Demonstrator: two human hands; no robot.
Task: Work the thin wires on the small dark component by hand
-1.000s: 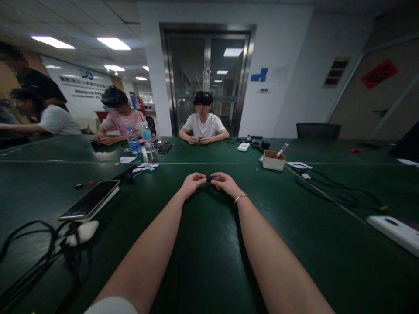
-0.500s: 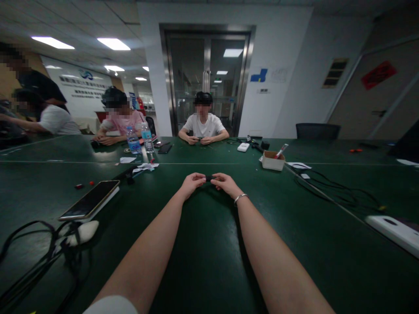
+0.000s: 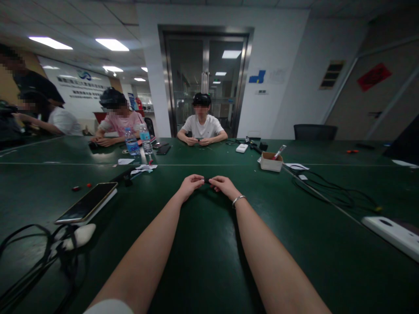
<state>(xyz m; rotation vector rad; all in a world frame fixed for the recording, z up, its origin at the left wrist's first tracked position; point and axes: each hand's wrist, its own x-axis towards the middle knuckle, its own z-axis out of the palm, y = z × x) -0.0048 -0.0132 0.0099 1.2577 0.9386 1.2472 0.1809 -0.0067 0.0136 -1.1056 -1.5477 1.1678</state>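
Between my two hands, just above the green table (image 3: 209,253), is a small dark object (image 3: 206,181), too small for me to name. My left hand (image 3: 190,185) pinches its left end between thumb and fingertips. From the other side, my right hand (image 3: 225,186) has its fingers closed on the right end. A silver bracelet (image 3: 238,199) circles my right wrist. Most of the object is covered by my fingertips.
On the left lie a phone (image 3: 87,203) on a white block and a white mouse-shaped thing (image 3: 80,235) among black cables. A small box (image 3: 271,162) holds a pen. More cables (image 3: 330,187) and a white device (image 3: 391,235) sit right. A person (image 3: 202,126) sits opposite.
The whole view has shifted slightly. My hands stay together in nearly the same place, and less of the dark object shows between my fingertips.
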